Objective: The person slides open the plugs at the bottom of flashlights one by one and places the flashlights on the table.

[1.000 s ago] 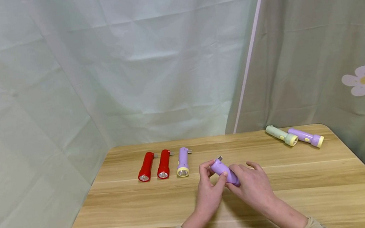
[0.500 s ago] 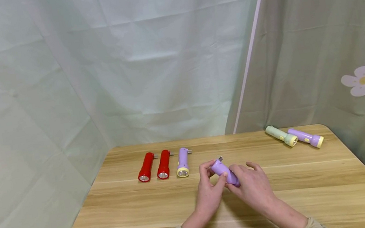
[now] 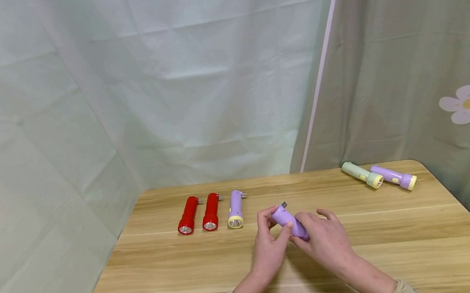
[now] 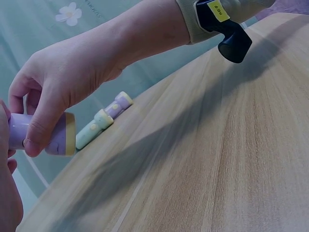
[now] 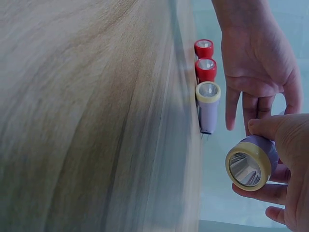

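Both hands hold one purple flashlight (image 3: 290,221) over the middle of the table. My left hand (image 3: 270,246) pinches its tail end between thumb and fingers, beside a small metal plug that sticks out there. Around the head end curl the thumb and fingers of my right hand (image 3: 325,239). In the right wrist view the flashlight's yellow-rimmed lens (image 5: 247,169) faces the camera and looks unlit. The right thumb lies along the purple barrel in the left wrist view, near the yellow rim (image 4: 70,134).
Two red flashlights (image 3: 188,215) and a purple flashlight (image 3: 235,209) stand in a row at the back left, plugs out. A green flashlight (image 3: 362,174) and another purple flashlight (image 3: 394,177) lie at the back right. Curtains (image 3: 217,93) hang behind the wooden table (image 3: 168,280).
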The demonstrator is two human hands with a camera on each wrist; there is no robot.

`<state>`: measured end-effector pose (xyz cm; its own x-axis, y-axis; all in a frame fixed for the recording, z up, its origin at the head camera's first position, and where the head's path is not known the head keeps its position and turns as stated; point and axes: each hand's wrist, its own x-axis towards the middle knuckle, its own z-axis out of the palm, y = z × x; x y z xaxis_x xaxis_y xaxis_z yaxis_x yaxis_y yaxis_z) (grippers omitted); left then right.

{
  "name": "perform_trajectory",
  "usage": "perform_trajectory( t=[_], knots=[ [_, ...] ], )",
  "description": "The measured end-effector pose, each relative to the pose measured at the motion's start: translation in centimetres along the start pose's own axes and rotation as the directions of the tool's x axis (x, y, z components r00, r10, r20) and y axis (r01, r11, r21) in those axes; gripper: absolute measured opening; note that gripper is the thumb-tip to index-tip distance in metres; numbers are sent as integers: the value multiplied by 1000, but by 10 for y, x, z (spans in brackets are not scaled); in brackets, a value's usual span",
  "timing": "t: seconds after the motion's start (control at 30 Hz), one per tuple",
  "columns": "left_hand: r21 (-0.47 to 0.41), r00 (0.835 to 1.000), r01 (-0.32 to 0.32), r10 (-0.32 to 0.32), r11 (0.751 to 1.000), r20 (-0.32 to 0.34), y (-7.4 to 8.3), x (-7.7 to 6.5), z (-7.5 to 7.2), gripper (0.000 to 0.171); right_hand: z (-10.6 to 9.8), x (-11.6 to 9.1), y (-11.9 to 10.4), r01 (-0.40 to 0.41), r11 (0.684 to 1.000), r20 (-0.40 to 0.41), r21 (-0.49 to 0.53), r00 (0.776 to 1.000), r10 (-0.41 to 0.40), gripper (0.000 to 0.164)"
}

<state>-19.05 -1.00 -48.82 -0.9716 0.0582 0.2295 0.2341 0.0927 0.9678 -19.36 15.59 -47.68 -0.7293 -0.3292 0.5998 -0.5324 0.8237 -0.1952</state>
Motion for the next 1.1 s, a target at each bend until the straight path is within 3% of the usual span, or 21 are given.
perform_trajectory(
  t=[0.7,1.1],
  knots=[
    [-20,999,-36,36,999,12,-3,0,-2,46,0,0,-1,25,1000,-3,-6,1000,-25,43],
    [5,999,-38,38,999,31,-5,1,-3,50,1,1,-5,-18,1000,16,-6,1000,19,43]
  ],
)
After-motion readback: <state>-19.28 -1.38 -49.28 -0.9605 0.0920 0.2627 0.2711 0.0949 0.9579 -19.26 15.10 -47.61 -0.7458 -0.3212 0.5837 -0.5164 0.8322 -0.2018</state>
